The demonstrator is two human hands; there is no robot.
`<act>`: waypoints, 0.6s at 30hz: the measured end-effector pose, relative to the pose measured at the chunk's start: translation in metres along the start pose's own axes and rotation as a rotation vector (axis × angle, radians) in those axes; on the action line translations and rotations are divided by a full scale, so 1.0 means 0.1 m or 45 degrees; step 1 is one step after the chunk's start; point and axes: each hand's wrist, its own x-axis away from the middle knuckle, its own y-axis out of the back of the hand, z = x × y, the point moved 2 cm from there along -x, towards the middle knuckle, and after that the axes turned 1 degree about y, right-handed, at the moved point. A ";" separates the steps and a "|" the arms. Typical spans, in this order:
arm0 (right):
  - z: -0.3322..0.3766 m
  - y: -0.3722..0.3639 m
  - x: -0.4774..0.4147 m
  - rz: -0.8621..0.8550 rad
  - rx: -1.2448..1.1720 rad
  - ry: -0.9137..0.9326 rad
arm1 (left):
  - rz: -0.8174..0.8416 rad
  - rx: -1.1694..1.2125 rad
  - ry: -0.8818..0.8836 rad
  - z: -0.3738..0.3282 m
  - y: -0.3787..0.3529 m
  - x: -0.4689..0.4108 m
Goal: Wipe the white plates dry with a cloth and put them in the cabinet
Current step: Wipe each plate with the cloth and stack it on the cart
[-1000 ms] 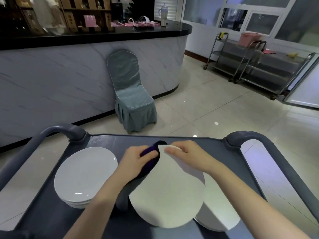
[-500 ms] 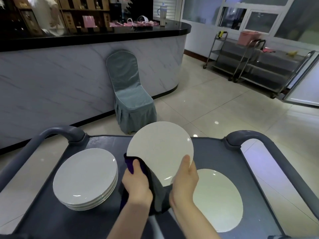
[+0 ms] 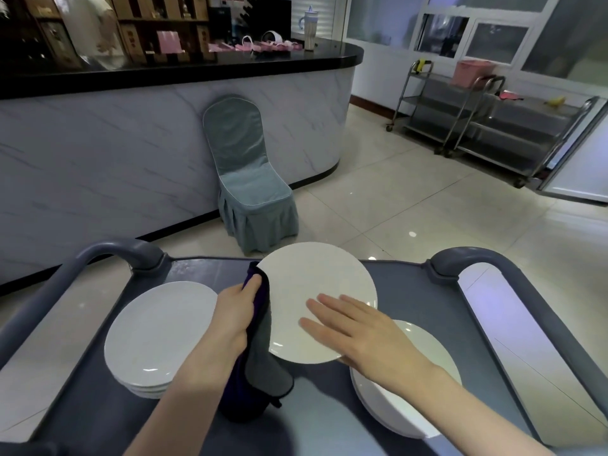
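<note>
A white plate [image 3: 312, 291] is held above the grey cart top [image 3: 408, 287], roughly level. My left hand [image 3: 235, 319] grips its left edge through a purple and grey cloth [image 3: 260, 366], which hangs down below the plate. My right hand [image 3: 355, 327] lies flat with straight fingers on the plate's near right side. A stack of white plates [image 3: 158, 334] sits on the cart's left side. More white plates [image 3: 418, 390] are stacked on the right, partly under my right hand.
The cart has two raised grey handles, one at the far left [image 3: 131, 255] and one at the far right [image 3: 473, 261]. Beyond it stand a covered chair [image 3: 250, 179], a marble-fronted counter [image 3: 131, 133] and steel trolleys [image 3: 487, 126] on a tiled floor.
The plate has tipped from nearly upright to roughly level. My right hand let go of its lower rim and now lies flat on its face. My left hand moved up its left edge with the cloth.
</note>
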 end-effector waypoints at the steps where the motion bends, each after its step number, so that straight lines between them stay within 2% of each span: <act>1: 0.00 0.02 0.00 -0.001 -0.009 -0.024 | 0.026 0.005 0.016 -0.02 -0.01 0.01; 5: 0.06 0.10 -0.02 -0.116 -0.213 -0.180 | 0.152 0.266 0.120 -0.08 -0.11 0.09; 7: 0.10 0.10 -0.06 -0.092 -0.472 -0.328 | 0.206 0.370 0.128 -0.10 -0.22 0.17; 9: 0.13 0.07 -0.10 -0.093 -0.815 -0.515 | 0.204 0.355 0.096 -0.09 -0.37 0.24; 11: 0.19 0.05 -0.13 -0.201 -1.111 -0.731 | 0.220 0.203 0.052 -0.05 -0.54 0.30; 13: 0.24 0.06 -0.17 -0.356 -1.345 -0.956 | 0.299 -0.011 -0.144 -0.04 -0.69 0.34; 18: 0.16 0.15 -0.30 -0.632 -1.832 -1.391 | 0.313 -0.494 -0.915 0.08 -0.79 0.57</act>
